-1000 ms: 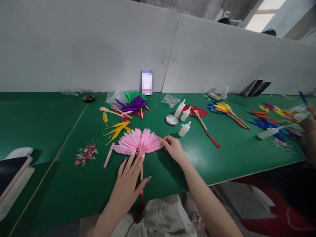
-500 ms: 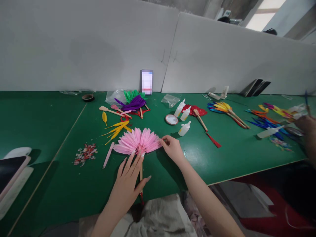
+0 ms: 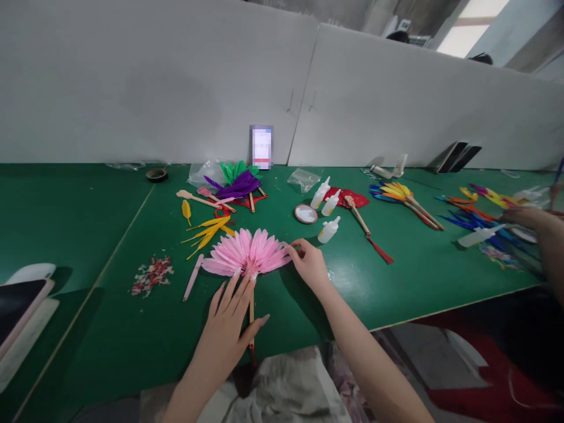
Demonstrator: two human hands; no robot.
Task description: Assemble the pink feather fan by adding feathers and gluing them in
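A pink feather fan (image 3: 251, 249) lies spread on the green table, its wooden handle (image 3: 251, 305) pointing toward me. My left hand (image 3: 231, 311) rests flat with fingers stretched out, the fingertips pressing on the base of the feathers. At the fan's right edge, my right hand (image 3: 308, 264) pinches the outer pink feather between thumb and forefinger. Left of the fan lies a pink utility knife or similar slim pink tool (image 3: 193, 278). Yellow feathers (image 3: 209, 233) lie just behind the fan.
White glue bottles (image 3: 329, 230) and a small round dish (image 3: 305, 214) stand behind my right hand. Feather scraps (image 3: 153, 275) are piled at left. Purple feathers (image 3: 238, 185), a red fan (image 3: 352, 200) and a phone (image 3: 261, 147) sit farther back. A co-worker's hand (image 3: 526, 217) is at right.
My right hand has shifted very slightly right with the outer feather. My left hand stays put. The co-worker's hand at far right has moved left over the blue feathers.
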